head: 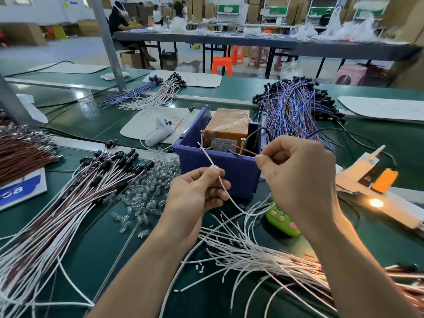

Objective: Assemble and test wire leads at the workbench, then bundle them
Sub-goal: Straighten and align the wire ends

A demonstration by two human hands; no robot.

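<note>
The green bench (390, 237) carries everything, and the blue bin (220, 166) stands just beyond your fingers, with an orange box (226, 127) inside it. A loose heap of white leads (241, 246) lies below your wrists.

Your left hand (195, 193) pinches one white wire (207, 154) between thumb and fingers (215, 173). Its free end reaches up to the left screw (202, 137) on the bin rim. Your right hand (298, 171) pinches a brown wire (243, 149) at the fingertips (261, 160), and this wire lies across the right screw (242, 146).

I judge this is the testing step: one lead, with its two ends put on two contacts. To the right of your right hand a small lamp (376, 203) glows. I cannot tell if the white tip really touches its screw. Next, you should hold both ends firm on the screws, read the result, then lay the lead aside for bundling.
</note>
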